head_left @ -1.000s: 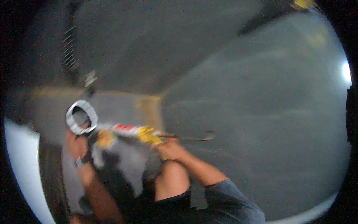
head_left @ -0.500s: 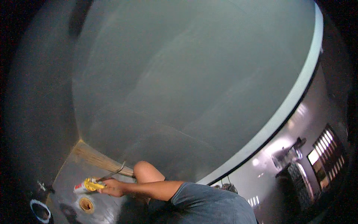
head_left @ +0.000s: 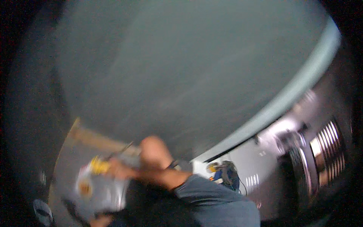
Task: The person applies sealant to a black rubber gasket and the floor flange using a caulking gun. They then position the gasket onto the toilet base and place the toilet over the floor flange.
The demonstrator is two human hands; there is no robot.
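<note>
My right hand (head_left: 120,170) is closed around the rear of a caulking gun (head_left: 99,166) with a yellow body and a whitish cartridge. Its thin metal rod sticks out beyond my fingers, up and to the right. Just under the cartridge is a brown ring (head_left: 85,187) on the grey floor panel (head_left: 68,170); I cannot tell whether it is a roll or an opening. Beside my bare forearm rises a bent knee (head_left: 153,147). A blurred patch of skin at the lower edge looks like the other knee. My left hand does not show.
A large grey wall (head_left: 170,75) curves overhead, ending at a pale edge (head_left: 298,90) on the right. Brownish strip (head_left: 100,140) runs along its foot. Beyond lie a dark bag (head_left: 228,176) with a cord, and a slatted window (head_left: 331,147). Pale round piece (head_left: 42,212) sits lower left.
The view has shifted and blurred. My right hand and the caulking gun appear higher in the picture, still together. More of the dark bag shows.
</note>
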